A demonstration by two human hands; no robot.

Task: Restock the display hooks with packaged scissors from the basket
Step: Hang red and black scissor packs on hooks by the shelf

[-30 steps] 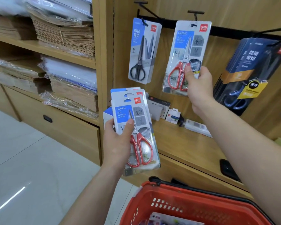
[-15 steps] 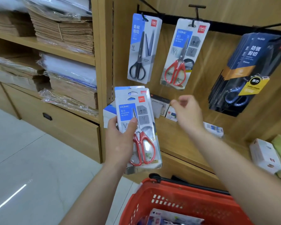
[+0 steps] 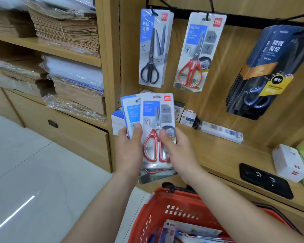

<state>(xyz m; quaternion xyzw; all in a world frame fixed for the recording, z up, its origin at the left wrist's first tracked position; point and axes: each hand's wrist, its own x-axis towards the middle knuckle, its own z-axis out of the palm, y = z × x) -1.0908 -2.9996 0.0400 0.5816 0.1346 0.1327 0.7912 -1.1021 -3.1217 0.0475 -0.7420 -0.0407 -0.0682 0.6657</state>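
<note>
Three fanned scissor packs [image 3: 156, 116], pinched by left hand [image 3: 128, 151] and right hand [image 3: 181, 153] fingers [image 3: 165, 137].

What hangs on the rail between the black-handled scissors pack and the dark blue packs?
In the head view, one pack of red-handled scissors hangs there on its own hook, with bare wood panel on either side.
</note>
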